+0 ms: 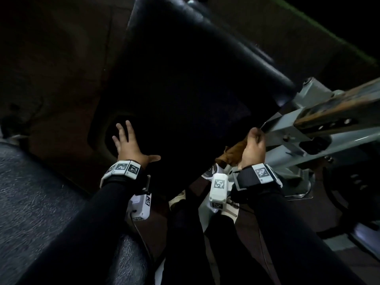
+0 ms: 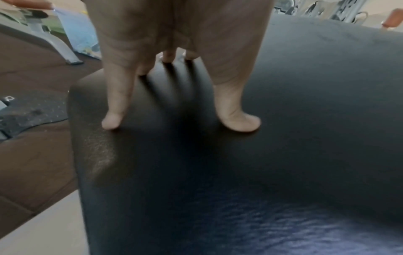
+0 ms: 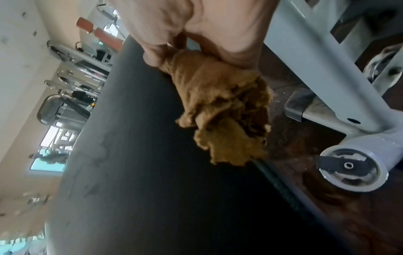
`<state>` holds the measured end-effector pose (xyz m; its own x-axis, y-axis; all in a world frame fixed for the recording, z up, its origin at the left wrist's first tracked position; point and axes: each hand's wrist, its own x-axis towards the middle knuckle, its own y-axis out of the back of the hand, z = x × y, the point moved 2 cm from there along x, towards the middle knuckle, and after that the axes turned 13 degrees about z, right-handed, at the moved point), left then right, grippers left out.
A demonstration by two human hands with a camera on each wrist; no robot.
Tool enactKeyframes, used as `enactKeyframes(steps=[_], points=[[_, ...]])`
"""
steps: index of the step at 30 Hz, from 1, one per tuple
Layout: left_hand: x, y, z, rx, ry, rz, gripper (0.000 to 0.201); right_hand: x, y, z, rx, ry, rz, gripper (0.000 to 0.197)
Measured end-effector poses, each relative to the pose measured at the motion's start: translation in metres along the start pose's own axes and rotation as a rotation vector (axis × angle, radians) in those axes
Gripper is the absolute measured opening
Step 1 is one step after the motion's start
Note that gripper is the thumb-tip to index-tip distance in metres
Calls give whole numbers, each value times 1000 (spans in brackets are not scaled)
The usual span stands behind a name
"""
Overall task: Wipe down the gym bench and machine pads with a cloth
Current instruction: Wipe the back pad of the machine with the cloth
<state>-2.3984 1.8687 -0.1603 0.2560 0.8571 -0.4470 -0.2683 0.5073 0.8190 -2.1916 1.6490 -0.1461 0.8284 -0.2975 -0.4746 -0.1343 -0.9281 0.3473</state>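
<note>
Head view: my left hand (image 1: 131, 145) lies flat, fingers spread, on the black pad (image 1: 185, 89), whose long axis runs from 6 toward 1 o'clock. My right hand (image 1: 254, 148) grips the brown cloth (image 1: 231, 154) at the pad's right edge, beside the grey frame (image 1: 298, 130). Left wrist view: fingertips (image 2: 110, 123) press the pad (image 2: 283, 120). Right wrist view: the cloth (image 3: 224, 110) hangs bunched from my fist, against the pad's (image 3: 130, 155) edge; unwiped pad lies at 9 o'clock, I judge. No containers seen.
</note>
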Motion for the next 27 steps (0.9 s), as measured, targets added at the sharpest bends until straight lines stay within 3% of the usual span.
enactKeyframes(steps=[3, 8, 16, 27], points=[[-8, 0, 11, 44, 41, -9, 129, -3, 8, -7, -121, 98, -30, 39], [-38, 2, 30, 22, -28, -49, 99, 0, 41, -20, -245, 170, -187, 12], [-123, 26, 88, -262, -176, -160, 57, -30, 91, -71, -411, 313, -463, 22], [-202, 77, 124, -223, -383, -185, 52, -73, 156, -139, -610, 498, -569, 36]])
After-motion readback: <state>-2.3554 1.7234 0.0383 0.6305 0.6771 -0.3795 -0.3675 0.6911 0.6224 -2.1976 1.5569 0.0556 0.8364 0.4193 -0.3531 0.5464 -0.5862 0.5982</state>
